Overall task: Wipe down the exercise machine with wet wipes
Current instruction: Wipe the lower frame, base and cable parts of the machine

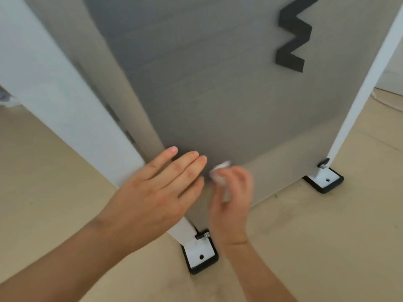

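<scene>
The exercise machine's grey panel (218,94) fills the upper view, framed by white posts. My left hand (161,188) lies flat with straight fingers against the panel's lower left corner. My right hand (231,192) is blurred, just right of the left one, and grips a crumpled white wet wipe (220,171) against the panel's lower edge.
A black zigzag logo (293,33) sits high on the panel. Wide white post (43,88) at left, thin white post (362,94) at right. Two white foot plates in black pads (201,255) (326,180) stand on the beige floor (327,247).
</scene>
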Available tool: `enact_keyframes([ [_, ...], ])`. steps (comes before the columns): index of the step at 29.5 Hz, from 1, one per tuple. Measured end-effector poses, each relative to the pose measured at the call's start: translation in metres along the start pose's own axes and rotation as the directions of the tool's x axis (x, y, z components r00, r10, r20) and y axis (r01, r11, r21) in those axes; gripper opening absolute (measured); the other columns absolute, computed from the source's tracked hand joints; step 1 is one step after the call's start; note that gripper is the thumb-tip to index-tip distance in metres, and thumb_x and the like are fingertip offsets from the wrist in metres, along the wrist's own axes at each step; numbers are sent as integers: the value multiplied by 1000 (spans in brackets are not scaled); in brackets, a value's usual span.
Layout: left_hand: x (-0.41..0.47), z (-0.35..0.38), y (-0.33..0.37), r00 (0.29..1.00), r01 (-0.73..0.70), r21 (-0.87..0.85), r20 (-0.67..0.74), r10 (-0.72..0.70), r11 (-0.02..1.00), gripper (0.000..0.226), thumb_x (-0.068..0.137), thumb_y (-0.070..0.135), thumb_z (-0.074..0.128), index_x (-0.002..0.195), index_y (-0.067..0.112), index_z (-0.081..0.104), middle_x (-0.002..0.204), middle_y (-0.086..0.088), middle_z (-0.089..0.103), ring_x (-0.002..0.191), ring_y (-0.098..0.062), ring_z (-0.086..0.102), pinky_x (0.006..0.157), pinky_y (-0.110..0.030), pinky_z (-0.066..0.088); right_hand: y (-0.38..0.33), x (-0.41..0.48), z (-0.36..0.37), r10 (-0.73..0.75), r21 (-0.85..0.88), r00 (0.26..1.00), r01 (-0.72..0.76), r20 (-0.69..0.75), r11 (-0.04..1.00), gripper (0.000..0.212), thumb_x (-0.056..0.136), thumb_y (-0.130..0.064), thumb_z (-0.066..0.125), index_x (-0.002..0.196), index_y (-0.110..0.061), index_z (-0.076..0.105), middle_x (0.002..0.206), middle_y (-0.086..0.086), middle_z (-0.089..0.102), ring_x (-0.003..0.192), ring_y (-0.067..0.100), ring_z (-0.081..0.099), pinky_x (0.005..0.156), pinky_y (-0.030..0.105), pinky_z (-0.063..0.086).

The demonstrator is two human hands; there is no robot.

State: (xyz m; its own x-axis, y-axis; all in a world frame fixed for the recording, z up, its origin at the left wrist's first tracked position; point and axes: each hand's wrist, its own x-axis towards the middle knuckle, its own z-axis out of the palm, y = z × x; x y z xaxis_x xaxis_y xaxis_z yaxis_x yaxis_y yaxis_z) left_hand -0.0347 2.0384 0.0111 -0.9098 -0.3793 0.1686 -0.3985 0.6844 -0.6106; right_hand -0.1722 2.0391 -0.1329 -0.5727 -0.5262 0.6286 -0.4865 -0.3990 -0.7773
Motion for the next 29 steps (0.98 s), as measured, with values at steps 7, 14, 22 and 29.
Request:
enact_keyframes([
  [7,50,-22,16,991,119,53,-61,-116,991,37,96,1,30,105,9,65,120,-17,59,109,-34,51,97,-42,37,-12,29,-5,181,112,972,-166,-147,980,32,88,0,58,120,1,59,118,18,52,112,14,53,94,43,46],
  [14,82,-52,-14,996,71,138,-59,-63,988,36,99,8,33,114,11,65,137,-17,53,122,-33,53,107,-44,35,-4,57,-22,-115,14,988,114,99,993,57,97,-17,45,148,1,28,158,12,19,143,32,28,115,51,28],
  [22,131,-52,-12,999,-29,211,-28,36,977,41,96,11,33,128,12,58,148,-17,43,137,-32,38,115,-47,25,-33,44,-6,-49,-84,974,69,219,994,67,101,-39,34,152,2,18,162,18,8,150,33,10,118,51,18],
  [29,157,-64,-45,995,-91,347,-6,100,933,51,96,21,32,146,11,41,156,-13,28,144,-27,26,118,-45,19,36,138,-48,120,-100,992,-122,-28,987,66,102,-38,27,154,-8,1,163,9,-1,151,26,0,120,53,9],
])
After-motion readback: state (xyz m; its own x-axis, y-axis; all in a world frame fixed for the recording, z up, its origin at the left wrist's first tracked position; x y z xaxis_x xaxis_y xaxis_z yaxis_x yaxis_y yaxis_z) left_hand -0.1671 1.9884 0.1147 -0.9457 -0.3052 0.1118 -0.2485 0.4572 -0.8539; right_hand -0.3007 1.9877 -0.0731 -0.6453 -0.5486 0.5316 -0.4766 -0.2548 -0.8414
